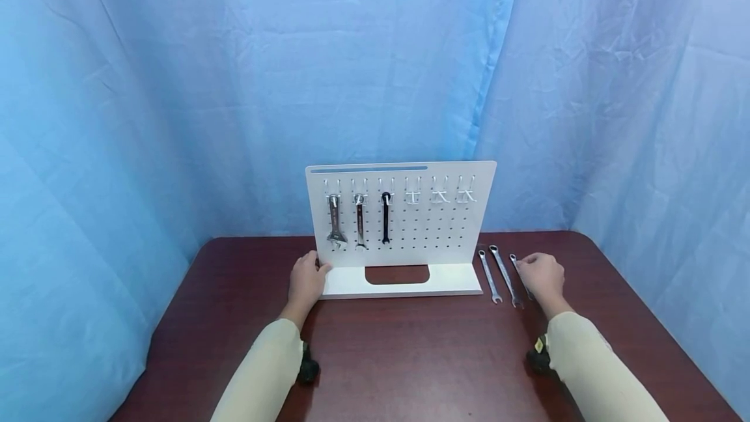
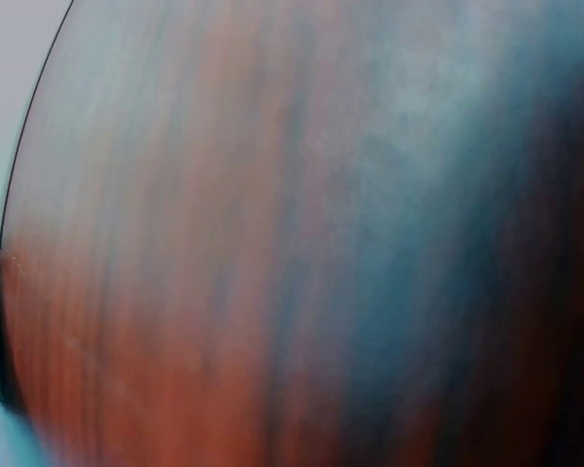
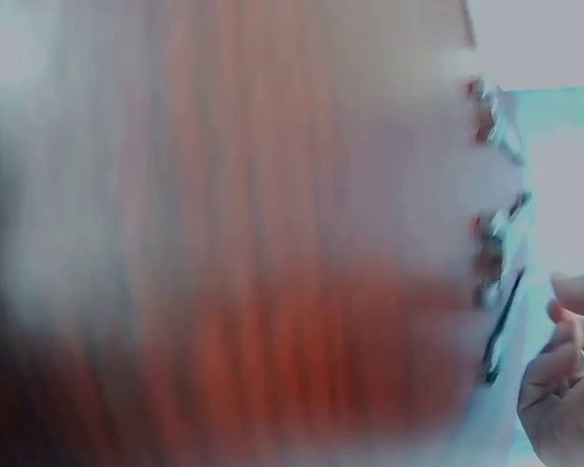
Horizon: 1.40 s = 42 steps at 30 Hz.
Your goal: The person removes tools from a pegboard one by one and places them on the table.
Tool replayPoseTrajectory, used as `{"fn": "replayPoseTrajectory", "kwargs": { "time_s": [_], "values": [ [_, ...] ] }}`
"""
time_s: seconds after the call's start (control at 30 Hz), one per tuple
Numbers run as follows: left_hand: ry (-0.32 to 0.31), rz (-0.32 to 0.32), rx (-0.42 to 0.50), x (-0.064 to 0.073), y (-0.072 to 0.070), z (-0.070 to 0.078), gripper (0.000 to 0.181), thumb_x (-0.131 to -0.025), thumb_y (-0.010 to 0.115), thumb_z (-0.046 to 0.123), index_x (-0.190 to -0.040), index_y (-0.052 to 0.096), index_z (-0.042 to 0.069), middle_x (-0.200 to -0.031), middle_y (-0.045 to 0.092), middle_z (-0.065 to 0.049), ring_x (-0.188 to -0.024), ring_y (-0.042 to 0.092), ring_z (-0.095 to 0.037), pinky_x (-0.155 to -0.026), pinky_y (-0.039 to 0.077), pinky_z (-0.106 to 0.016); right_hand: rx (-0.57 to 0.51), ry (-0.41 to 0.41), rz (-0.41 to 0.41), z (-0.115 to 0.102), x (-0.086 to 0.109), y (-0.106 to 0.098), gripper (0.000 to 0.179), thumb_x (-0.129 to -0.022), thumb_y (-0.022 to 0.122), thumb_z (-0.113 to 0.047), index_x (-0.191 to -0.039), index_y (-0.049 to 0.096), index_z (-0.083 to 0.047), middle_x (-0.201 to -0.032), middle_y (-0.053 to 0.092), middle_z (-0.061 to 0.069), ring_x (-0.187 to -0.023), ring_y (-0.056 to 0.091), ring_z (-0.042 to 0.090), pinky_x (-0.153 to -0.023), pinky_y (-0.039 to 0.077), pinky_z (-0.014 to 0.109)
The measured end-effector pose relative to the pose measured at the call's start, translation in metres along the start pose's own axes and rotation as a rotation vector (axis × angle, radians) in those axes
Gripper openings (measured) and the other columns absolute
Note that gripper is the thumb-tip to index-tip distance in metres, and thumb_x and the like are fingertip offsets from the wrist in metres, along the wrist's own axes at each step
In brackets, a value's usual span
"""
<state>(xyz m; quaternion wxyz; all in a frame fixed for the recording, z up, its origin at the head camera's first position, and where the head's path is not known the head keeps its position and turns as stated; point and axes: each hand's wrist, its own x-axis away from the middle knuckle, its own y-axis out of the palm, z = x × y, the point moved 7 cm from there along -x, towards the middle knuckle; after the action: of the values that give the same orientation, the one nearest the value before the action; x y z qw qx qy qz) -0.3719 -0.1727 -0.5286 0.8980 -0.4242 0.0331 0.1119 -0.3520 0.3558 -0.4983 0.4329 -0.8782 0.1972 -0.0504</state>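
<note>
A white pegboard stand (image 1: 404,279) stands upright on the table. My left hand (image 1: 306,277) holds it at its lower left corner, thumb over the front. On the board's hooks hang an adjustable wrench (image 1: 334,220), a silver combination wrench (image 1: 360,221) and a black wrench (image 1: 385,219). Right of the stand lie a wrench (image 1: 489,277), a longer wrench (image 1: 505,275) and a small wrench (image 1: 513,262). Over the small one is my right hand (image 1: 541,275), partly covering it. In the right wrist view its loosely bent fingers (image 3: 574,336) are beside the small wrench (image 3: 504,326), a gap between them.
Bare double-prong hooks (image 1: 439,195) line the board's upper right. The dark reddish table (image 1: 410,350) has rounded far corners. Blue curtains (image 1: 363,83) hang behind it and along both sides.
</note>
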Motion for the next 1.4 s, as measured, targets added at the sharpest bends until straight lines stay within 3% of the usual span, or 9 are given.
{"fn": "replayPoseTrajectory", "kwargs": {
  "time_s": [0.13, 0.27, 0.37, 0.47, 0.6, 0.77, 0.97, 1.07, 1.4],
  "values": [
    [-0.005, 0.000, 0.005, 0.000, -0.001, -0.001, 0.027, -0.098, 0.069, 0.025, -0.113, 0.062, 0.005, -0.099, 0.064, -0.010, -0.092, 0.058, -0.028, -0.076, 0.048, -0.042, -0.089, -0.051, 0.076, -0.031, 0.007, -0.002, 0.027, -0.097, 0.055, -0.018, -0.105, 0.071, 0.002, -0.099, 0.071, 0.021, -0.089, 0.063, 0.038, -0.074, 0.049, 0.049],
    [-0.011, 0.001, 0.008, 0.001, -0.002, 0.000, 0.026, -0.098, 0.069, 0.025, -0.114, 0.062, 0.005, -0.100, 0.064, -0.010, -0.092, 0.059, -0.028, -0.076, 0.048, -0.043, -0.158, -0.112, 0.093, -0.071, 0.018, 0.003, 0.025, -0.096, 0.055, -0.018, -0.102, 0.073, -0.001, -0.092, 0.073, 0.016, -0.082, 0.064, 0.031, -0.069, 0.048, 0.041],
    [-0.018, -0.009, 0.009, 0.002, -0.001, 0.000, 0.027, -0.099, 0.068, 0.026, -0.115, 0.062, 0.005, -0.101, 0.064, -0.010, -0.093, 0.058, -0.027, -0.076, 0.048, -0.042, -0.214, -0.158, 0.051, -0.096, 0.027, 0.013, 0.022, -0.096, 0.058, -0.019, -0.100, 0.073, -0.003, -0.090, 0.072, 0.013, -0.078, 0.063, 0.026, -0.065, 0.047, 0.034],
    [-0.020, -0.017, 0.011, 0.003, 0.000, 0.002, 0.027, -0.099, 0.067, 0.026, -0.116, 0.062, 0.005, -0.102, 0.064, -0.011, -0.093, 0.058, -0.027, -0.077, 0.048, -0.042, -0.329, -0.205, -0.045, -0.119, 0.037, 0.025, 0.021, -0.098, 0.061, -0.018, -0.104, 0.073, -0.003, -0.094, 0.071, 0.014, -0.081, 0.065, 0.024, -0.066, 0.049, 0.030],
    [-0.014, -0.018, 0.018, 0.003, 0.001, 0.003, 0.028, -0.099, 0.067, 0.025, -0.117, 0.062, 0.004, -0.104, 0.065, -0.011, -0.094, 0.059, -0.028, -0.077, 0.048, -0.043, -0.505, -0.265, -0.168, -0.149, 0.048, 0.039, 0.021, -0.098, 0.065, -0.015, -0.110, 0.072, 0.001, -0.101, 0.071, 0.020, -0.086, 0.069, 0.024, -0.066, 0.052, 0.028],
    [-0.007, -0.011, 0.022, 0.002, 0.000, 0.002, 0.027, -0.099, 0.067, 0.025, -0.114, 0.062, 0.004, -0.101, 0.064, -0.011, -0.092, 0.058, -0.028, -0.076, 0.048, -0.042, -0.658, -0.310, -0.238, -0.185, 0.058, 0.049, 0.023, -0.096, 0.068, -0.011, -0.114, 0.071, 0.004, -0.105, 0.070, 0.022, -0.086, 0.068, 0.020, -0.068, 0.054, 0.030],
    [-0.008, -0.015, 0.026, 0.003, -0.002, 0.002, 0.026, -0.099, 0.068, 0.025, -0.112, 0.062, 0.004, -0.099, 0.064, -0.011, -0.090, 0.058, -0.027, -0.075, 0.048, -0.042, -0.745, -0.332, -0.285, -0.218, 0.063, 0.059, 0.026, -0.095, 0.070, -0.011, -0.118, 0.070, 0.001, -0.116, 0.070, 0.016, -0.097, 0.066, 0.017, -0.085, 0.054, 0.048],
    [-0.010, -0.015, 0.027, 0.004, -0.002, 0.002, 0.026, -0.099, 0.068, 0.025, -0.112, 0.062, 0.004, -0.099, 0.064, -0.011, -0.090, 0.058, -0.027, -0.075, 0.048, -0.042, -0.768, -0.336, -0.312, -0.231, 0.064, 0.066, 0.026, -0.095, 0.070, -0.010, -0.119, 0.071, -0.001, -0.115, 0.071, 0.015, -0.097, 0.067, 0.019, -0.088, 0.052, 0.054],
    [-0.019, -0.016, 0.020, 0.003, -0.003, 0.003, 0.024, -0.099, 0.068, 0.025, -0.108, 0.061, 0.005, -0.097, 0.063, -0.011, -0.089, 0.057, -0.028, -0.074, 0.047, -0.042, -0.787, -0.334, -0.348, -0.263, 0.061, 0.087, 0.027, -0.093, 0.071, -0.011, -0.118, 0.072, -0.004, -0.093, 0.069, 0.007, -0.080, 0.066, 0.026, -0.072, 0.054, 0.042]
  ]
}}
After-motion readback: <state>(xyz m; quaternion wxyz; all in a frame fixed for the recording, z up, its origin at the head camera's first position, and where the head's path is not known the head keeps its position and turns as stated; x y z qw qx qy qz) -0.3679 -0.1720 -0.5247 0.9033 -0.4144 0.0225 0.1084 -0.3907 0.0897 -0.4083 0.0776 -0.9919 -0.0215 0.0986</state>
